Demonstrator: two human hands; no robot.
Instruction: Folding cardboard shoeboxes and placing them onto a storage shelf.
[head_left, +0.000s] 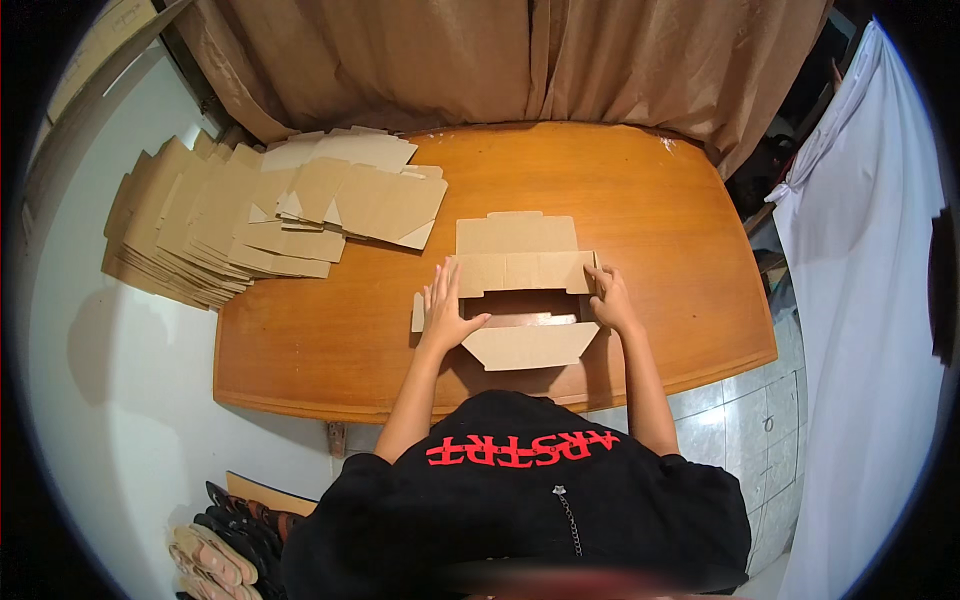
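Observation:
A partly folded brown cardboard box [530,350] stands near the table's front edge, its top gaping and flaps sticking out at the front, back and left. Along its left side lies my left hand [446,312], fingers stretched out and thumb apart over the opening's edge. My right hand [611,300] is at the back right corner, its bent fingers gripping the box edge by the folded back panel. Through the opening, part of the dark inside shows; what the right fingertips press on is partly hidden.
Flat, unfolded cardboard pieces [205,215] lie in a large overlapping pile at the table's left back. The wooden table [640,200] has a brown curtain [480,65] behind it. A white cloth [860,300] hangs at right. Several shoes [215,555] sit at lower left.

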